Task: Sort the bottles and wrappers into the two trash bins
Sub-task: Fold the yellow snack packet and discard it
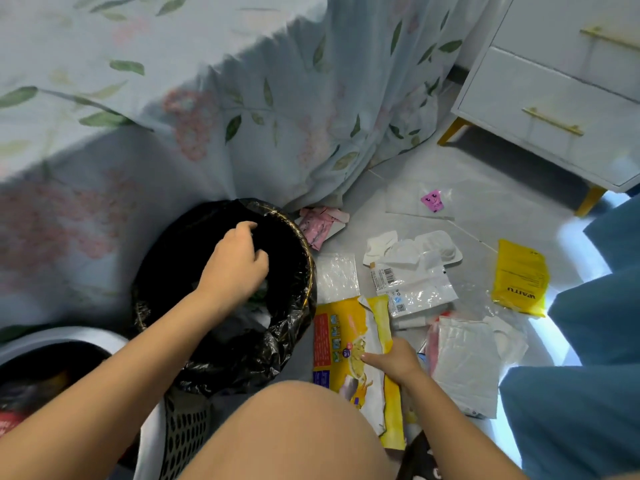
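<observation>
From the head camera, the left hand hangs over the black-bagged bin. Its fingers are loosely curled and hold nothing. A second bin sits at the bottom left. The right hand grips the torn yellow wrapper on the floor, just beside the black bin. More wrappers lie near it: a clear bag, a white bag, a yellow pouch and a pink wrapper.
</observation>
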Motion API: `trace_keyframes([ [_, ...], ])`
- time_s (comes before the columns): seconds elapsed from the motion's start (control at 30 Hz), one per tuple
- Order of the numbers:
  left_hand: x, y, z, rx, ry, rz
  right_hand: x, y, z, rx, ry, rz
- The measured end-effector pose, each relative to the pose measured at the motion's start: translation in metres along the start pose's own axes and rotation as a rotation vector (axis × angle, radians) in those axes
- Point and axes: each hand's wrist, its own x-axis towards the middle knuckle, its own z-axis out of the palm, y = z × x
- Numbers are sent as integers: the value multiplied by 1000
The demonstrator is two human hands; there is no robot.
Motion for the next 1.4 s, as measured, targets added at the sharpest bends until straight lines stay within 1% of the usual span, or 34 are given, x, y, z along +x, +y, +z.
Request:
trace_keyframes([
  [0.1,-12,25,-22,-95,-13,58,-11,-38,-41,2,-38,-64],
  [0.2,-24,59,-49,-171,-11,131,-30,-88,-96,28,-15,-161],
  [0.33,-44,113,-79,-358,-1,153,-82,-157,-172,150,25,-332],
  [0.37,-49,125,-84,-371,-43,154,-97,-171,-189,187,31,-366],
  [0.4,-54,136,-90,-345,-117,156,-111,-181,-203,215,43,-388],
  [0.47,-62,151,-100,-232,-259,140,-140,-192,-223,265,58,-427],
  [0.5,-65,157,-106,-195,-280,124,-153,-194,-229,297,52,-443],
  [0.57,-67,162,-116,-201,-261,104,-179,-193,-233,368,15,-466],
  [0.6,-67,164,-120,-265,-266,94,-191,-191,-233,416,-16,-476],
  [0.7,-74,167,-126,-622,-353,55,-218,-184,-228,502,-102,-496],
  [0.8,-86,160,-125,-824,-434,5,-228,-179,-226,478,-176,-525],
  [0.87,-93,152,-124,-926,-418,1,-229,-176,-224,450,-296,-502],
  [0.93,-97,145,-125,-969,-362,15,-225,-171,-220,412,-397,-477],
  [1.0,-98,140,-129,-970,-332,43,-218,-170,-217,421,-440,-483],
  [1.07,-96,136,-133,-958,-377,57,-213,-171,-216,459,-434,-511],
  [1.13,-92,131,-136,-945,-505,62,-210,-172,-216,507,-407,-535],
  [1.2,-89,128,-136,-959,-608,21,-205,-173,-216,547,-340,-549],
  [1.3,-83,128,-134,-1010,-606,-98,-202,-177,-213,683,-256,-583],
  [1.33,-80,129,-133,-1043,-599,-148,-201,-178,-212,693,-245,-606],
  [1.4,-74,128,-134,-1118,-622,-230,-201,-180,-210,563,-177,-652],
])
